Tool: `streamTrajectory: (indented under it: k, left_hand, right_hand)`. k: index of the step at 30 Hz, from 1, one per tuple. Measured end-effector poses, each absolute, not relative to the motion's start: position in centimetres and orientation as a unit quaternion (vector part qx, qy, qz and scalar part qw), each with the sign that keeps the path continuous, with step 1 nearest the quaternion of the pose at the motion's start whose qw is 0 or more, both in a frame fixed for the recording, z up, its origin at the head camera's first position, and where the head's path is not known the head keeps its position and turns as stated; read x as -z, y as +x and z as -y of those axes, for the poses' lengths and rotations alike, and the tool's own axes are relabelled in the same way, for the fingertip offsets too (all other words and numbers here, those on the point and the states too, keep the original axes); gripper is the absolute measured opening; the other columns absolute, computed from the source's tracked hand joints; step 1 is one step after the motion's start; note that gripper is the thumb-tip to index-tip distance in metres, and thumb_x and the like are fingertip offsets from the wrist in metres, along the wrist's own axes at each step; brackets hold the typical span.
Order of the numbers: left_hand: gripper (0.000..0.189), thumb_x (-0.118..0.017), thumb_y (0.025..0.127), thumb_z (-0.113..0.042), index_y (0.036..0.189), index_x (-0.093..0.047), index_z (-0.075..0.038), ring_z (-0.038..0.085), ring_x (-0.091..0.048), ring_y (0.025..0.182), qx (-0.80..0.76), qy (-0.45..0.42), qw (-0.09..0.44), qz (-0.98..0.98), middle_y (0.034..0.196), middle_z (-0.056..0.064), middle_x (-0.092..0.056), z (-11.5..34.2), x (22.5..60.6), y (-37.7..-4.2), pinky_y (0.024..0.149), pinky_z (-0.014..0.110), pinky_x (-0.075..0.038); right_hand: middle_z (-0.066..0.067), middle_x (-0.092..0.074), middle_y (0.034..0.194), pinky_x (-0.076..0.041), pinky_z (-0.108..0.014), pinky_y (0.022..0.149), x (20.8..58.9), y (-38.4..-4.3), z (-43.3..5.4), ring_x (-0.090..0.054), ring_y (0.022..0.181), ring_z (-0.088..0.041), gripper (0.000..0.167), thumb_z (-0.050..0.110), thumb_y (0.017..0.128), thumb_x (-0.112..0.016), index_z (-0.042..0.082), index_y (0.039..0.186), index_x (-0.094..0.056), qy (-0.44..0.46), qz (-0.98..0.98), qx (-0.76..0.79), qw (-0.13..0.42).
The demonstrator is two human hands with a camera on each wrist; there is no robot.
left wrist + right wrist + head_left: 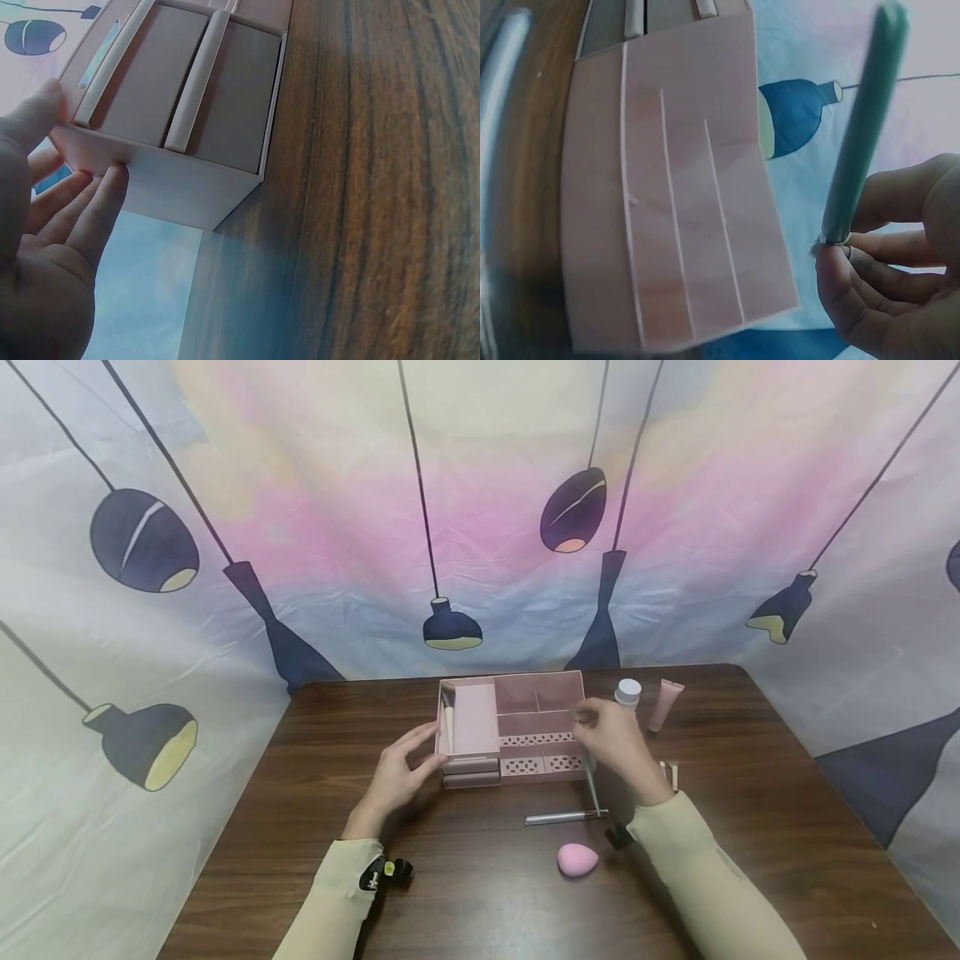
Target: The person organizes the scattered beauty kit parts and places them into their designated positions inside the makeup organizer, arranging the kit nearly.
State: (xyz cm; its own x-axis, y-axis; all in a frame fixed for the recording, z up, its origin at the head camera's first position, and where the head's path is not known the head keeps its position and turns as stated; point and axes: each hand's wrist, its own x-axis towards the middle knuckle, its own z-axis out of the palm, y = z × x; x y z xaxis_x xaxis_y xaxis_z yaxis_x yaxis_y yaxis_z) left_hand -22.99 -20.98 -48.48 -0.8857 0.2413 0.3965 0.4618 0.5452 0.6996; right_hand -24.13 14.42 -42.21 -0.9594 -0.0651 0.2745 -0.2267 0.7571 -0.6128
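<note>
A pink desktop organizer (pixel 467 714) stands on the table, with drawers at its lower left and open compartments on its right. My left hand (pixel 395 774) touches its left side wall, fingers extended; in the left wrist view the fingertips (pixel 114 176) rest against that wall beside the drawer fronts. My right hand (pixel 611 735) is raised at the organizer's right end. Between thumb and fingers it pinches a green-handled makeup brush (pixel 864 127) near the bristle end. The bristles are mostly hidden by the fingertips. Another makeup brush (pixel 449 720) lies in the organizer's top left tray.
In front of the organizer lie a silver tube (pixel 557 818) and a pink makeup sponge (pixel 577 860). To its right stand a white-capped bottle (pixel 628 692) and a pink squeeze tube (pixel 664 705). Small pale items (pixel 672 773) lie partly behind the right wrist. A printed cloth (pixel 510 593) hangs behind the table.
</note>
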Motion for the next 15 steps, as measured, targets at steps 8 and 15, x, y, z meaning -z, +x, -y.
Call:
streamTrajectory:
  k: [8,15]
  left_hand:
    - [0.051,-0.073,0.089,-0.024,0.137,-0.058,-0.013,0.025,-0.051,0.131,0.432,-0.2,0.129,0.87,0.141,0.006,-0.056,20.9,48.5,-23.0,0.11,0.048,-0.041]
    - [0.051,-0.073,0.089,-0.023,0.136,-0.058,-0.012,0.026,-0.052,0.131,0.432,-0.203,0.132,0.869,0.141,0.007,-0.056,20.9,48.6,-23.0,0.11,0.047,-0.042]
  right_hand:
    - [-0.011,-0.074,0.093,-0.059,-0.04,0.071,41.3,-24.7,-12.7,-0.07,0.079,-0.023,0.031,0.01,0.078,-0.066,0.004,0.109,-0.072,0.092,0.924,-0.349,0.128]
    - [-0.006,-0.074,0.096,-0.058,-0.038,0.072,40.6,-25.0,-11.5,-0.07,0.081,-0.02,0.034,0.012,0.079,-0.063,0.008,0.111,-0.071,0.085,0.924,-0.354,0.12]
